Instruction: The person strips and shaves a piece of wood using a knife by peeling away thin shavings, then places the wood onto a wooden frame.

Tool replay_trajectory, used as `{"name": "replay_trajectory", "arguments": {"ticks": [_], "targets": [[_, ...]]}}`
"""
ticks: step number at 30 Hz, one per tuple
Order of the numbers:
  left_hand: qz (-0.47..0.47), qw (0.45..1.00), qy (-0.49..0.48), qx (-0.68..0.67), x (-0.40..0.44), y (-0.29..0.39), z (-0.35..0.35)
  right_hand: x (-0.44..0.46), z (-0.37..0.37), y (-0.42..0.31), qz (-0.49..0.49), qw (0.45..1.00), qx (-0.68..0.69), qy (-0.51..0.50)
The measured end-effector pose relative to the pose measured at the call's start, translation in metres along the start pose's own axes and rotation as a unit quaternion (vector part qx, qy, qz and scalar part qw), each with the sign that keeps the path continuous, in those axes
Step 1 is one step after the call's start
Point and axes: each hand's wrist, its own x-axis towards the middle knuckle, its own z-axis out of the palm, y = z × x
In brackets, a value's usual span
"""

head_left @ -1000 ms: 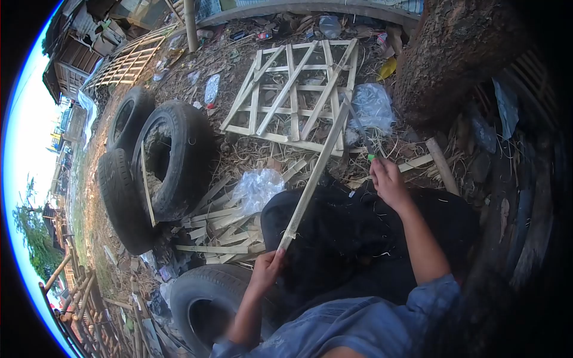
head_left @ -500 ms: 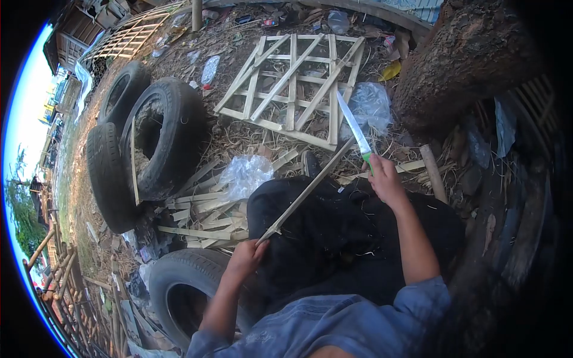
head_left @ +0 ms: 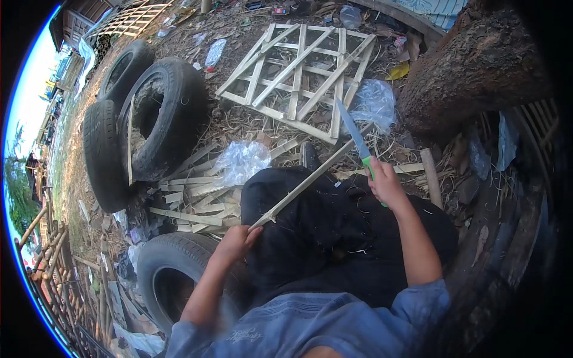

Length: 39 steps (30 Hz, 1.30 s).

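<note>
My left hand [head_left: 237,241] is closed around the lower end of a long bamboo strip [head_left: 301,186], which slants across my dark trousers towards the upper right. A rough knot with raised fibres shows on the strip just past my fingers. In my right hand [head_left: 387,182] is a knife [head_left: 356,134] with a green handle, its long blade pointing up and slightly left. The blade lies close to the far end of the strip; whether they touch I cannot tell. Beyond both hands, a woven bamboo lattice panel [head_left: 298,76] rests on the ground.
Old tyres [head_left: 173,119] stand at the left, with another tyre [head_left: 173,250] beside my left arm. Split bamboo pieces [head_left: 197,218] and a clear plastic bag [head_left: 243,162] lie by my knee. A thick tree trunk [head_left: 471,65] rises at the right, near a short wooden stick [head_left: 431,178].
My left hand has shifted slightly left and up with the strip, exposing the knot more. My right hand and the knife have lowered a little. The view has tilted slightly.
</note>
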Motion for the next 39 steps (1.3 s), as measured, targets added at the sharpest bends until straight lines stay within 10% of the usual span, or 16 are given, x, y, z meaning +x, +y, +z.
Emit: {"name": "replay_trajectory", "arguments": {"ticks": [5,7,23,27,33,39], "targets": [[-0.008,1.0,-0.023,0.005,0.002,-0.008,-0.006,0.001,0.026,0.036,-0.136,0.982,-0.132,-0.015],[0.008,1.0,-0.008,-0.005,0.003,-0.006,-0.003,0.007,0.008,0.017,-0.025,0.996,-0.07,-0.056],[-0.019,0.999,-0.03,-0.012,0.005,0.003,-0.006,0.012,0.035,0.053,-0.142,0.987,-0.071,0.039],[0.005,1.0,-0.014,0.017,0.009,-0.004,0.001,0.02,0.005,0.02,0.045,0.993,0.105,-0.007],[-0.011,1.0,-0.028,-0.008,0.009,-0.005,-0.002,-0.007,0.074,0.063,-0.11,0.988,-0.028,-0.101],[0.018,1.0,-0.004,-0.014,0.008,-0.002,0.002,0.023,0.025,0.043,-0.111,0.992,-0.052,0.027]]}}
